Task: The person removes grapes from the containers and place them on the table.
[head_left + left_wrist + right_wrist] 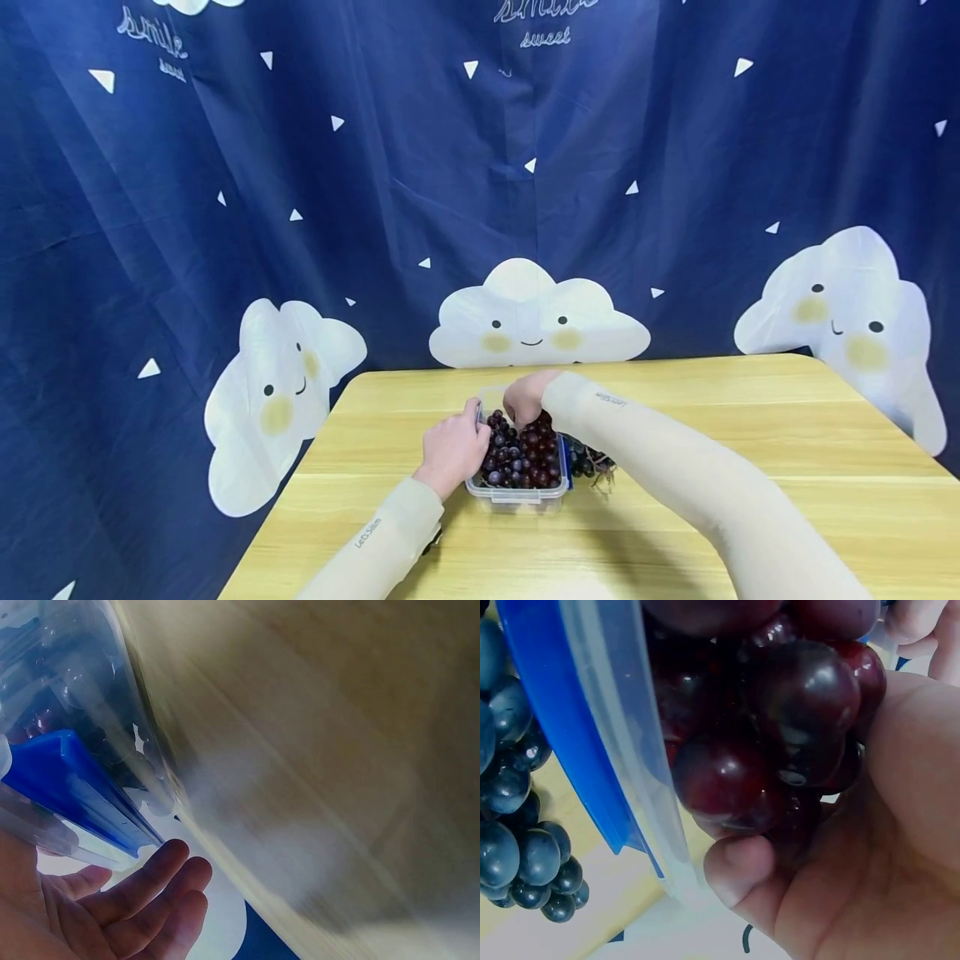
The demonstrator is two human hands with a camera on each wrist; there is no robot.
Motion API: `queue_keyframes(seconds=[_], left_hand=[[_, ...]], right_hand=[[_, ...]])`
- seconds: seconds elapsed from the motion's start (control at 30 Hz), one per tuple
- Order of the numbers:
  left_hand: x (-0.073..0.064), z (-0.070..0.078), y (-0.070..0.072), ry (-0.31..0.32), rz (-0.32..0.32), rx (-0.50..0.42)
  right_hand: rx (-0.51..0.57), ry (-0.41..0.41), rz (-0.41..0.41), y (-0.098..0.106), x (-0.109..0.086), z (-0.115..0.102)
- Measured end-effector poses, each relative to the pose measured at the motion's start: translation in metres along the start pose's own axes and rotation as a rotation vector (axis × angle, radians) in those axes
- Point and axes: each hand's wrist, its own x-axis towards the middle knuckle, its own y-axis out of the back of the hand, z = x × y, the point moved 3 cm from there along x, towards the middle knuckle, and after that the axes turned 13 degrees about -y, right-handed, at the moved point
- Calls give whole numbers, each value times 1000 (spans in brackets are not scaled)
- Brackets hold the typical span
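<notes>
A clear plastic food container (pixel 517 497) with blue side clips stands on the table, filled with dark grapes. Blue-black grapes (pixel 501 458) lie in its left part and dark red grapes (pixel 538 458) in its right part. My left hand (pixel 453 450) holds the container's left rim; in the left wrist view its fingers extend beside a blue clip (pixel 82 795). My right hand (pixel 527 398) reaches in at the far right and grips the red bunch, thumb against the grapes (pixel 727 776) in the right wrist view. Its other fingers are mostly hidden behind them.
Another bunch of blue-black grapes (pixel 587 460) with a bare stem lies on the wooden table (pixel 750 417), just right of the container. A dark blue curtain (pixel 412 167) with white clouds hangs behind the table's far edge.
</notes>
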Motion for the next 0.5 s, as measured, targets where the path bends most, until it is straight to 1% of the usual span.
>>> queue_keyframes(seconds=[0.13,0.33,0.5], left_hand=[[0,-1,-2,6,-11,1],[0,1,0,5,-9,-7],[0,1,1,5,-6,-9]], right_hand=[[29,39,32,0,-3,2],[54,108,118,2,-12,4],[163,120,138,-1,-19,9]])
